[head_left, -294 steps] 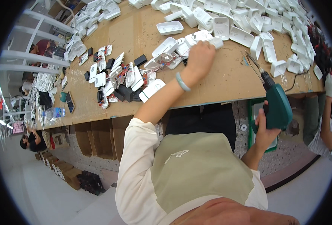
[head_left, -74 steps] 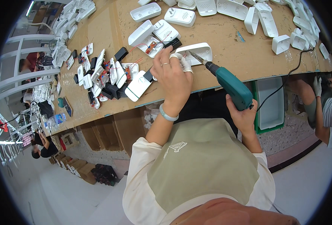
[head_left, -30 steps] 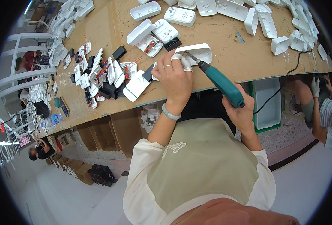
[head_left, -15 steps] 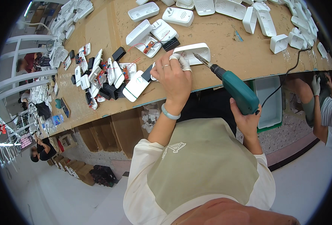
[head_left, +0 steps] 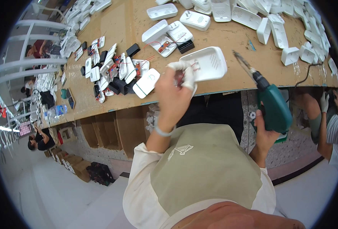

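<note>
My left hand [head_left: 172, 93], with white wraps on its fingertips, is closed on the left end of a white plastic housing [head_left: 214, 63]. The housing's hollow inside, with slots and thin reddish wires, faces up; a small reddish part shows between my fingers, too blurred to name. My right hand [head_left: 266, 138] grips the handle of a green soldering gun [head_left: 276, 108]. Its metal tip points up and left, to the right of the housing and apart from it. Left of my left hand lies a white cover [head_left: 146, 83].
A heap of white covers, black boxes and wired red boards [head_left: 117, 74] sits on the brown table [head_left: 111, 28]. White housings [head_left: 245, 17] pile along the far side. A black cord [head_left: 304, 78] crosses the right edge. A co-worker's gloved hand [head_left: 324, 102] is at far right.
The soldering gun has drawn back to the right, its tip leaving the housing. My left hand has tilted the housing and brought it nearer. The whole view has shifted slightly.
</note>
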Available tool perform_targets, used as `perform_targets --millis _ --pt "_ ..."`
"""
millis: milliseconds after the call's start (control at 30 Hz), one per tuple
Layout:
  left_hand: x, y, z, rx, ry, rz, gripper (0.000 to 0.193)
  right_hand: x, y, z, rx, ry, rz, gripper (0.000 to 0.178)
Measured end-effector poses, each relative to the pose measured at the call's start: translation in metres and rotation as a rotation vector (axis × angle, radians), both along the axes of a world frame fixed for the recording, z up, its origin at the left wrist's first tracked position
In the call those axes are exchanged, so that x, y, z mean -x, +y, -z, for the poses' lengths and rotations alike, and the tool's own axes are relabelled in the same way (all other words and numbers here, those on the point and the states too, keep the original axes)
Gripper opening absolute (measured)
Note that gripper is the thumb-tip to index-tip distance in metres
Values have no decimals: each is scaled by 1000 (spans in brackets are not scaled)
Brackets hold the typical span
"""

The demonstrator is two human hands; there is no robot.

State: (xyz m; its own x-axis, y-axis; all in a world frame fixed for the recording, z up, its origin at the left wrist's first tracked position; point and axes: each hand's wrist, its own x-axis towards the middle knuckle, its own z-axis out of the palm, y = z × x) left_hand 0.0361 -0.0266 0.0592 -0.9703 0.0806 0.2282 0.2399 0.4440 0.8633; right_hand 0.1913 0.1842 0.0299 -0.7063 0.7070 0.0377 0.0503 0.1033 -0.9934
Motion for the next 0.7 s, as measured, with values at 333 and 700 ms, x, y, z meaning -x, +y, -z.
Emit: perform_targets --millis 333,700 --pt "-66 -235 32 -273 -979 260 12 10 -2 -6 -5 70 -49 32" --pt "-163 -284 397 713 -732 -384 31 10 -17 -12 -166 41 -141 34"
